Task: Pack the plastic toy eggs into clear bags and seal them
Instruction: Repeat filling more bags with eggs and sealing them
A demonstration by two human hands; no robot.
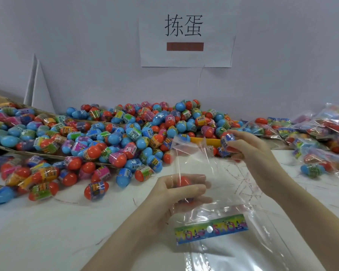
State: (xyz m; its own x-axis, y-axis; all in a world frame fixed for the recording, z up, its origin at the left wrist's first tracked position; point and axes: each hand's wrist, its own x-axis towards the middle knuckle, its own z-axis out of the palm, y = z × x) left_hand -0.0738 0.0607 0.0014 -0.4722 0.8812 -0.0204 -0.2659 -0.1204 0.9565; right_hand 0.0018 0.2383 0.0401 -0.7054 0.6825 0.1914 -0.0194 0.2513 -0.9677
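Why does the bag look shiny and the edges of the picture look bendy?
Head view: light glints off the clear bag in white streaks; the wide lens curves and softens the edges, so the packed bags at right look smeared, while the right hand looks slightly blurred.

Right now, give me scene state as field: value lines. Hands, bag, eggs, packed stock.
left hand: grips clear bag, red egg at the palm
right hand: holds an egg at the bag mouth
bag header: colourful strip, nearest the camera
loose eggs: heaped left and centre
packed bags: piled far right
wall sign: paper, above the heap
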